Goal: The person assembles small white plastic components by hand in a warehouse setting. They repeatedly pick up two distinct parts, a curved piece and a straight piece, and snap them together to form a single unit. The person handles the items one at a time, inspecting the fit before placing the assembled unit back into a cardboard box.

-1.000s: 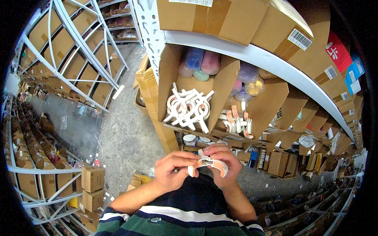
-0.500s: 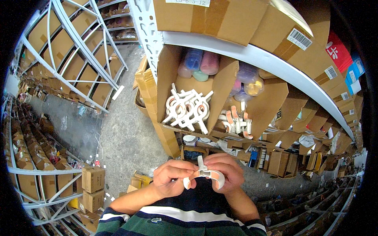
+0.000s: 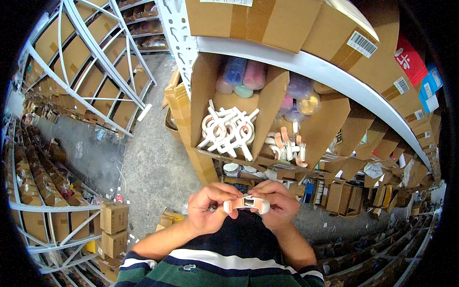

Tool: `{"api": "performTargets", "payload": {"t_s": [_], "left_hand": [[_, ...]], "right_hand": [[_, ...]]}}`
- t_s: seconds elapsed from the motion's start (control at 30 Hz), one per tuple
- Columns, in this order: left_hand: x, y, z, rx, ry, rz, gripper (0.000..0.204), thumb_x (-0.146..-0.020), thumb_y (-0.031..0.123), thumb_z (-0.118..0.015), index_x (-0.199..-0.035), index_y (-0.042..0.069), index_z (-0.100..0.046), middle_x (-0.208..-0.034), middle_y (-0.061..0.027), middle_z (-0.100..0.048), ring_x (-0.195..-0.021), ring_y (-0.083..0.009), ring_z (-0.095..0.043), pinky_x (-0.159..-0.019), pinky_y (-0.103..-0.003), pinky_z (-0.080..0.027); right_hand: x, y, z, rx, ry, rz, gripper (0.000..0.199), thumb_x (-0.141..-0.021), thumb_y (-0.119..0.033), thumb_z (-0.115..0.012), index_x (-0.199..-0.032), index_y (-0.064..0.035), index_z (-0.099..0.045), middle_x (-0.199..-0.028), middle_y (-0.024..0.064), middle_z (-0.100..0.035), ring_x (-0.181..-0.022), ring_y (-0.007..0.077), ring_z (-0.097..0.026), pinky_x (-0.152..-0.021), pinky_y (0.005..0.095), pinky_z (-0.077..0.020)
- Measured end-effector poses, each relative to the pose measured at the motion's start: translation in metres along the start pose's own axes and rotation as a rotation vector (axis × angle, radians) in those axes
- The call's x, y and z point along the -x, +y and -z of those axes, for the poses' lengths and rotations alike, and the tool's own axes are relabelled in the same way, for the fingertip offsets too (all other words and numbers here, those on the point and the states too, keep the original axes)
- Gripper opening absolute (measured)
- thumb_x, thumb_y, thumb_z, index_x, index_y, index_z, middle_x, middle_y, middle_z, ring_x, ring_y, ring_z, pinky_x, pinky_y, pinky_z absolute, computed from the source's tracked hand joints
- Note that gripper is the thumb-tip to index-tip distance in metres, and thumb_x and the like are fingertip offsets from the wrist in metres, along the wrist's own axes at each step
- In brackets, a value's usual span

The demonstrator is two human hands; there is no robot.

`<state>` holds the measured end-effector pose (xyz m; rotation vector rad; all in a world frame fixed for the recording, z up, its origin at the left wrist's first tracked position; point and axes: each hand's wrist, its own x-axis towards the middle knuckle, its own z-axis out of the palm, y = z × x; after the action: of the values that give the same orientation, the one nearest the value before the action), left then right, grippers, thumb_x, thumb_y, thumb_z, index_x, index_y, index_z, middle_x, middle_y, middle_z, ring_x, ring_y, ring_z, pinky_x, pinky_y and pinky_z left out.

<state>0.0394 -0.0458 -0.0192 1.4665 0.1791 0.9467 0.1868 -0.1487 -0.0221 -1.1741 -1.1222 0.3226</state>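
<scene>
The shirt (image 3: 224,260), striped dark, white and green, was nearest. Just beyond it, the left hand (image 3: 209,205) and right hand (image 3: 276,205) held one white clip (image 3: 237,204) between them, its orange lining showing. Each hand was closed on its own side of the clip, thumb and fingertips pinching it; the farther fingers were partly hidden. The hands stood in front of part of the lower shelf, where white tubs (image 3: 231,168) showed just beyond.

Farther on, an open box (image 3: 273,98) held a heap of white clips (image 3: 228,131) at its near end, with blue and pink rolls (image 3: 254,75) at its far end. To its right, a second box (image 3: 325,126) held a few orange-lined clips (image 3: 289,148) and purple and yellow rolls (image 3: 306,103). More open boxes ran off to the right.

A pale rail (image 3: 267,52) crossed above the boxes' far edge, with closed cartons (image 3: 282,24) over it. A perforated post (image 3: 178,38) rose at left, near a taped carton (image 3: 191,143). Grey concrete floor (image 3: 153,143), littered with scraps, spread left. Stacked cartons (image 3: 114,217) stood at near left, and a tall rack (image 3: 91,62) of boxes at far left.
</scene>
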Motion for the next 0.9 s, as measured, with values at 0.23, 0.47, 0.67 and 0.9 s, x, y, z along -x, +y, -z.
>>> {"api": "performTargets", "payload": {"t_s": [0.23,0.47,0.67,0.9], "left_hand": [[-0.001,-0.001,0.002,-0.042,-0.039,-0.066,0.01,-0.089,0.002,-0.063,-0.094,-0.002,-0.055,-0.097,-0.0198,-0.065,-0.065,-0.0124,-0.066,-0.056,-0.024,-0.054],[0.003,0.01,-0.003,-0.118,-0.066,-0.097,0.023,-0.083,0.011,-0.074,-0.092,0.003,-0.054,-0.091,-0.0165,-0.065,-0.073,-0.0149,-0.063,-0.063,-0.026,-0.052],[-0.009,0.01,-0.006,0.265,0.06,0.317,0.032,-0.085,0.022,-0.073,-0.097,0.002,-0.05,-0.094,-0.0126,-0.063,-0.075,-0.0167,-0.064,-0.064,-0.027,-0.053],[-0.006,-0.002,-0.007,0.27,0.115,0.322,0.028,-0.086,0.017,-0.072,-0.098,0.003,-0.05,-0.09,-0.0112,-0.067,-0.071,-0.0152,-0.064,-0.063,-0.027,-0.053]], "right_hand": [[0.002,0.0,0.007,-0.01,-0.09,-0.096,0.018,-0.074,0.0,-0.074,-0.092,0.0018,-0.073,-0.086,0.0131,-0.068,-0.079,0.0237,-0.067,-0.071,0.0321,-0.0537],[0.002,-0.01,0.007,0.007,-0.085,-0.04,0.025,-0.071,-0.01,-0.081,-0.09,0.003,-0.071,-0.085,0.0122,-0.067,-0.078,0.0218,-0.066,-0.07,0.0314,-0.0526],[-0.004,-0.016,0.012,-0.097,-0.2,-0.436,0.03,-0.077,-0.01,-0.078,-0.103,0.0002,-0.067,-0.097,0.0097,-0.066,-0.086,0.0191,-0.065,-0.075,0.0292,-0.0509],[-0.002,-0.015,-0.002,-0.367,-0.103,-0.556,0.026,-0.085,-0.004,-0.068,-0.109,0.0035,-0.063,-0.101,0.0059,-0.064,-0.088,0.0116,-0.062,-0.077,0.0252,-0.05]]}}
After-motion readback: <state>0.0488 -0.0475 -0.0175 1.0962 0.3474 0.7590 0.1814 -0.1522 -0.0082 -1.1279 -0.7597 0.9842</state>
